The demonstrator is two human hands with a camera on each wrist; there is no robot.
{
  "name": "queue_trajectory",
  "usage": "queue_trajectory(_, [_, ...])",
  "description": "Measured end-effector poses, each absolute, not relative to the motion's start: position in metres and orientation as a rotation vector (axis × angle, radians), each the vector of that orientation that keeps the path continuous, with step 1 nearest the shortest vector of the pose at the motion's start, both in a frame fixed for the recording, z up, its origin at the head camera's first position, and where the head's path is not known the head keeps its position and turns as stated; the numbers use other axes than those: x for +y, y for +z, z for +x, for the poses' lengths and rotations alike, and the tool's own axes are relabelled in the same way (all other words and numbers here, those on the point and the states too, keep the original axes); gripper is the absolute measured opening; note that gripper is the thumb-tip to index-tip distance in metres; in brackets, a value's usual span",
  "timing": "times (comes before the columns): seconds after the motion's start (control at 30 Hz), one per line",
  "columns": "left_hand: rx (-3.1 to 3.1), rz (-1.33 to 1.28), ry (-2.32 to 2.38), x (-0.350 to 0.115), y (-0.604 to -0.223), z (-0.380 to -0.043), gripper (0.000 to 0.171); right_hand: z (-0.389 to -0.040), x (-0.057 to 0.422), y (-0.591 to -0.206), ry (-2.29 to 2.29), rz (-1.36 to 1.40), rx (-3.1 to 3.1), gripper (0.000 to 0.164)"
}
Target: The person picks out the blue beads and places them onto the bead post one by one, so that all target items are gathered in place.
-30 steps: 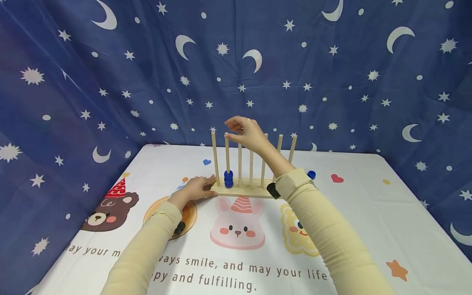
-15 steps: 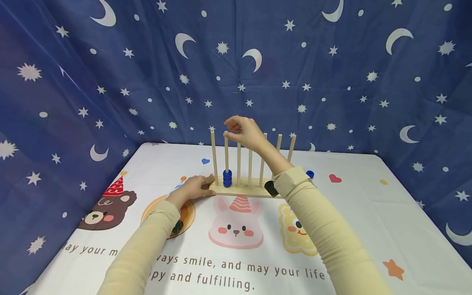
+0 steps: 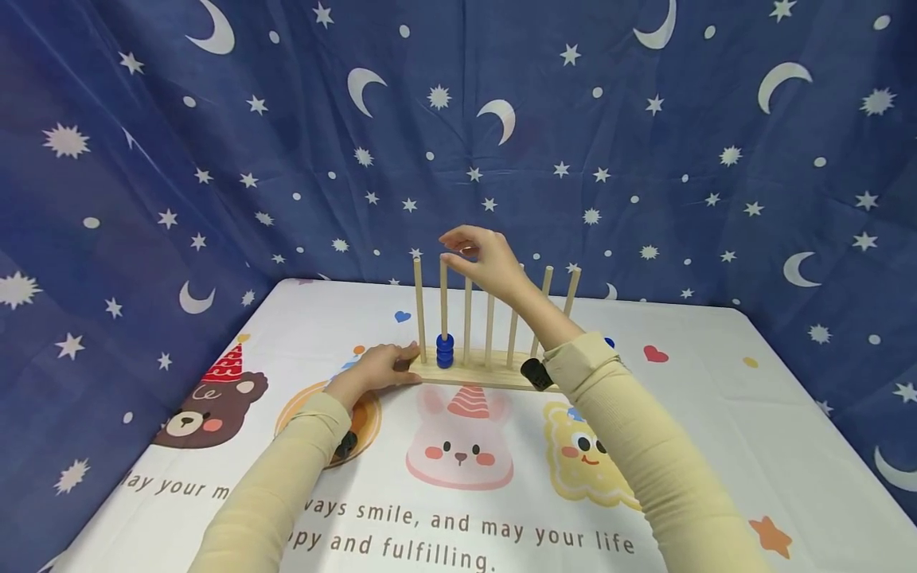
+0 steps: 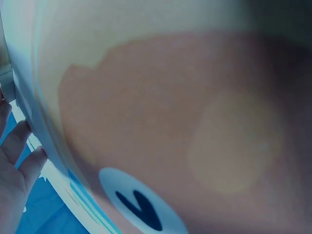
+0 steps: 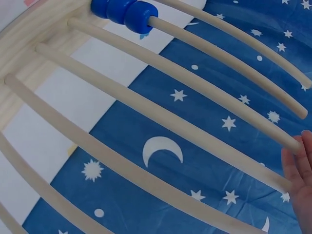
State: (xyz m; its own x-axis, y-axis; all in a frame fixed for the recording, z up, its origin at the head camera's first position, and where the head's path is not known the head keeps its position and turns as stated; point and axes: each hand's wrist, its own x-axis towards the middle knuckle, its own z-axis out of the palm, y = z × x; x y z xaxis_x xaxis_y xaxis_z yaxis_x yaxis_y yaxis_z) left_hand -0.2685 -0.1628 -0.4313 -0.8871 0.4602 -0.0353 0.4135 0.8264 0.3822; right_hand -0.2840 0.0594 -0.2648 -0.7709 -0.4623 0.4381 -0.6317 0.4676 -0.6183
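Moved only slightly since half a second ago: right sleeve [image 3: 637, 430], rightward, now over most of a loose blue bead [image 3: 610, 342] near the back edge of the tabletop [image 3: 716, 414]. At left, toward that edge, a grip by the left hand [image 3: 380, 368], thumb and fingers round the left end of a wooden rack [image 3: 480, 376]. Next, low on the second peg [image 3: 444, 306], stacked blue beads [image 3: 445, 351]. Above, at that peg's top, a loosely curved right hand [image 3: 489, 263], thumb and fingertips apart, holding nothing; cannot tell whether touching the peg.
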Motion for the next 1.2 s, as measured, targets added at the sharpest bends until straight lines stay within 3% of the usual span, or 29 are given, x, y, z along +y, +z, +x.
queue_trajectory(1.2, [2.896,0.738,0.545,-0.164,-0.434,-0.270,0.061,-0.284,0.131,-0.247,1.110,0.932,-2.289,0.029])
